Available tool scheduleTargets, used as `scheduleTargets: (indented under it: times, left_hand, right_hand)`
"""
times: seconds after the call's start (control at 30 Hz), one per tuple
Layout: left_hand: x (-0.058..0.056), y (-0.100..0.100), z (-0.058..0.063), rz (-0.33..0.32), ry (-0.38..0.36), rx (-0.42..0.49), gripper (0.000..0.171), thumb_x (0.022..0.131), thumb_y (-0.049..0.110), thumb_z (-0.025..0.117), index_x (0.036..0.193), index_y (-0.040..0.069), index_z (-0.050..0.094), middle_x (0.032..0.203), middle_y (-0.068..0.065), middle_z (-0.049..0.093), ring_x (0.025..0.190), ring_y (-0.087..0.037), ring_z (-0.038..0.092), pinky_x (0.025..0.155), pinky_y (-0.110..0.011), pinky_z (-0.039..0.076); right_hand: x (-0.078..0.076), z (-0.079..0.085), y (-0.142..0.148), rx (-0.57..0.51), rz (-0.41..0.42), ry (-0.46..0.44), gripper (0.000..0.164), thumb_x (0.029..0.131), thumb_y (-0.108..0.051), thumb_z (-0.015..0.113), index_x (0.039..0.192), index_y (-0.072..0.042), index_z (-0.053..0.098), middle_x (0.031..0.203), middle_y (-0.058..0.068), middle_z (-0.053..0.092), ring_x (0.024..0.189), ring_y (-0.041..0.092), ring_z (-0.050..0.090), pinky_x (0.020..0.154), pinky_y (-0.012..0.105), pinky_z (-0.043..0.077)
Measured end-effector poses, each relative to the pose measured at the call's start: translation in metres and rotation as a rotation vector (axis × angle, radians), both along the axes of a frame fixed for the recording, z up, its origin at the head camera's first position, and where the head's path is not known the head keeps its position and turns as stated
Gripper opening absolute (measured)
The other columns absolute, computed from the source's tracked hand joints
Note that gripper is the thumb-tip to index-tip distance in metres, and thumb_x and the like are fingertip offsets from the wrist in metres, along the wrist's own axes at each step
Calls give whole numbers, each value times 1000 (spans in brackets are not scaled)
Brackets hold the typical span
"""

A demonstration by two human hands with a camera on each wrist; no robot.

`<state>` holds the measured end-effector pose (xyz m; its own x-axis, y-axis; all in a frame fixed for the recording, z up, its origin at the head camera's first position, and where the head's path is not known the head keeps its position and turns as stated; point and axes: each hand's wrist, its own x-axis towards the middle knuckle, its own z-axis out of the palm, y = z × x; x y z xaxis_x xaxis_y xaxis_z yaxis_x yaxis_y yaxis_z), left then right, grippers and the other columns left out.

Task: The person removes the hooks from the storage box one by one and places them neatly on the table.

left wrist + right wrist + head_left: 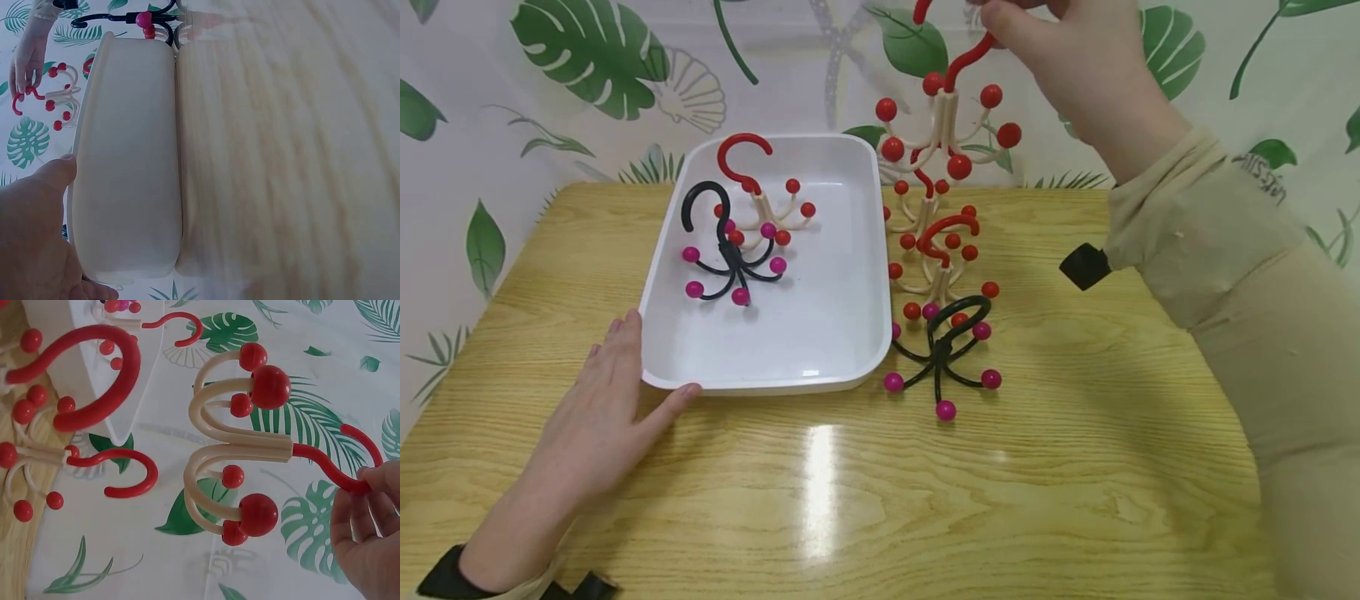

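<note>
My right hand (1086, 79) pinches the red hook of a cream multi-arm hanger (945, 125) between thumb and fingers. The hanger hangs upright in the air above the far table edge, its arms tipped with red balls (267, 514). My left hand (597, 408) rests against the near left corner of a white tray (805, 385), fingers straight along its side and thumb at the front rim. Inside the tray are a black hanger with pink balls (732, 257) and, behind it, a cream hanger with a red hook (762, 206).
Right of the tray, a black hanger with pink balls (940, 354) stands nearest on the wooden table (1037, 500). Behind it are a cream, red-hooked hanger (940, 283) and another one (927, 212). A leaf-patterned covering (790, 50) rises behind the table.
</note>
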<state>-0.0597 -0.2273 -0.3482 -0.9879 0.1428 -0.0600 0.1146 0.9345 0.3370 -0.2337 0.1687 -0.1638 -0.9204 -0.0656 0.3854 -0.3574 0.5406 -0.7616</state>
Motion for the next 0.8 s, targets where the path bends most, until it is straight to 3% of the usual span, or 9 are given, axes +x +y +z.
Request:
scheduleTargets:
  times: [0.33, 0.57, 0.8]
  left_hand:
    - [0, 0, -1, -1, 6, -1, 98, 94, 62, 41, 150, 5, -15, 157, -22, -5, 144, -35, -5, 117, -46, -3]
    - [1, 0, -1, -6, 19, 2, 96, 94, 60, 42, 150, 5, -15, 157, -22, -5, 144, -34, -5, 117, -45, -3]
    - [1, 0, -1, -8, 14, 5, 97, 94, 60, 42, 150, 5, -15, 157, -21, -6, 144, -34, -6, 117, -46, -3]
  right_hand:
    - [8, -10, 32, -137, -23, -36, 39, 91, -18, 65, 129, -20, 58, 126, 3, 59, 106, 12, 53, 97, 20, 44]
    - [10, -23, 52, -117, -75, -48, 33, 88, -20, 68, 120, -16, 63, 117, 3, 61, 101, 11, 55, 91, 17, 46]
    - [7, -41, 71, -129, -72, -83, 26, 91, -17, 65, 117, -13, 62, 105, -3, 62, 96, 11, 56, 85, 17, 46]
